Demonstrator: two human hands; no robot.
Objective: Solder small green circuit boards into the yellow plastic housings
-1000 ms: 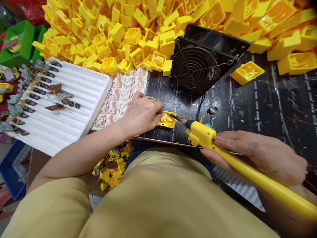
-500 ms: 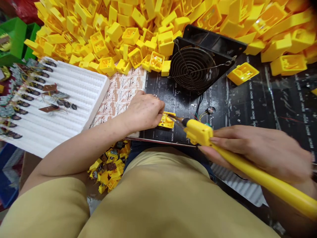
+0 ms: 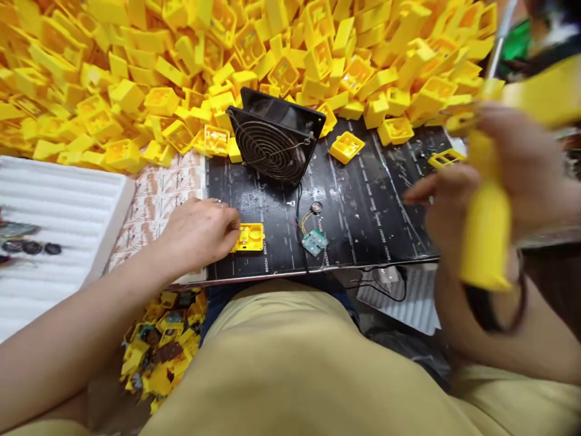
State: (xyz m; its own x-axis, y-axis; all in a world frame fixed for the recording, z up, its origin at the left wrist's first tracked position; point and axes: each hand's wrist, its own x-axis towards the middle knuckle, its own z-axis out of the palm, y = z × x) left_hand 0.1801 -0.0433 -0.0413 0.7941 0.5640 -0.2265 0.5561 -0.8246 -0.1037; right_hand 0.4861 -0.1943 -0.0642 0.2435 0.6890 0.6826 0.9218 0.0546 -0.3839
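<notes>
My left hand (image 3: 204,233) rests on the bench at left, fingers closed on the left end of a small open yellow plastic casing (image 3: 253,238). The casing lies flat, with metal contacts and a round grilled recess visible. Far to the right, raised and blurred by motion, my right hand (image 3: 521,160) is wrapped round a yellow gun-shaped tool (image 3: 485,224). The blur hides its exact kind. Between the hands, a green circuit board (image 3: 315,242) lies on the bench, joined by thin wires to a small round speaker (image 3: 316,208).
A black fan (image 3: 267,145) with a wire grille stands behind the casing. Yellow housings (image 3: 163,100) are heaped along the back. A white foam tray (image 3: 104,224) bears parts at left. More yellow pieces (image 3: 158,351) lie below the bench edge.
My right hand has carried the yellow tool away from the casing, right and upward. The view has swung right, uncovering the circuit board. My left hand stays on the casing.
</notes>
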